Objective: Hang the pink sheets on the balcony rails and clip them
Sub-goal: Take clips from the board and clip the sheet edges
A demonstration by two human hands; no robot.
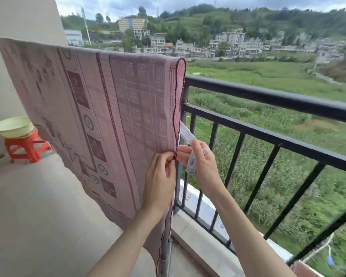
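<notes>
The pink sheet hangs over the top of the balcony rail, at the left end near the wall. It is folded over the rail, so the fold makes a rounded upper corner, and the cloth falls down on my side almost to the floor. The colour is a pale, dusty pink with a woven pattern in darker red: squares with small dots, round medallions, long stripes and some flower shapes on the left part. A dark red stitched border runs along its right edge.

My left hand pinches this right edge, thumb and fingers closed together on the border. My right hand is just beside it, touching the same edge with the fingertips, and it also holds a white strip that comes out from behind the sheet; the fingers are curled around it.

Far left, a pale green basin sits on a red stool.
</notes>
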